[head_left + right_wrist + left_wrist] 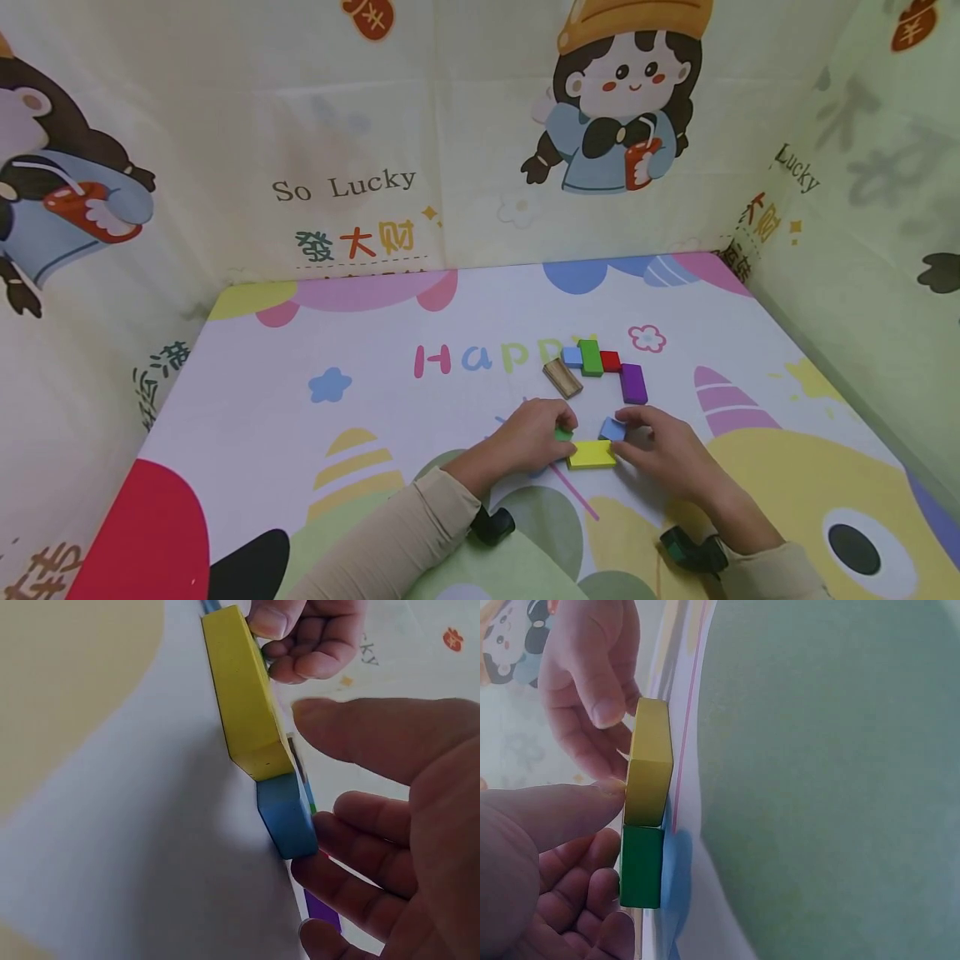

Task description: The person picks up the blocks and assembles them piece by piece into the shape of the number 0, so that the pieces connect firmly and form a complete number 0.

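Note:
A yellow block (591, 455) lies on the patterned table cover between my two hands. The left thumb touches its left end, and that hand's loosely bent fingers rest beside a small green block (640, 866) set against the same end. My left hand (531, 437) partly hides this green block in the head view. At the other end a small blue block (287, 816) meets the yellow one. A fingertip of my right hand (670, 450) touches the blue block, while its thumb hovers close to the yellow block, apart from it in the right wrist view.
Beyond my hands, a wood-brown block (562, 378), a light blue block (572, 357), a taller green block (590, 358), a red block (611, 362) and a purple block (633, 384) form an arc. Printed cloth walls (480, 167) stand behind and at both sides.

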The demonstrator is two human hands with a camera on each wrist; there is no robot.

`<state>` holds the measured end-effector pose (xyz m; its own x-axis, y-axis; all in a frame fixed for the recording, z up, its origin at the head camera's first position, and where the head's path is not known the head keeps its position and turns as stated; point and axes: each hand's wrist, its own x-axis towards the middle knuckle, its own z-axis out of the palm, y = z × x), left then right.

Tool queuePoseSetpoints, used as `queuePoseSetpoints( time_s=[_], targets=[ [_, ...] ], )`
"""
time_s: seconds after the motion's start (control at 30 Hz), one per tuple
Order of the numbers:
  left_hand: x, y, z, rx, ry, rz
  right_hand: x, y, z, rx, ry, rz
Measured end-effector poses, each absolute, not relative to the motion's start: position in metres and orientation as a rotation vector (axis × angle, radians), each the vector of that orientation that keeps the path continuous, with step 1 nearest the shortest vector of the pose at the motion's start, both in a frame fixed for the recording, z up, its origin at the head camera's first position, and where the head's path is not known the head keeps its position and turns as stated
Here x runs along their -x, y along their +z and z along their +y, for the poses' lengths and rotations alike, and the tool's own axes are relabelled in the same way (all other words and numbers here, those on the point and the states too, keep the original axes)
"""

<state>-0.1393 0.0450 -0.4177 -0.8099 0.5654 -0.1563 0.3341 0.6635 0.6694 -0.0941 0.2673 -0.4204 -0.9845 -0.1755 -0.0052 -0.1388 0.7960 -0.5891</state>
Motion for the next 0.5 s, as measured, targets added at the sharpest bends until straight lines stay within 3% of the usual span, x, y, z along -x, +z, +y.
queuePoseSetpoints(
  time_s=[0.5],
  targets=[
    [0.1394,-0.4181,0.044,-0.739,0.913,2.541,0.0927,-0.4198,0.2674,0.321,-0.92,2.903]
  ],
)
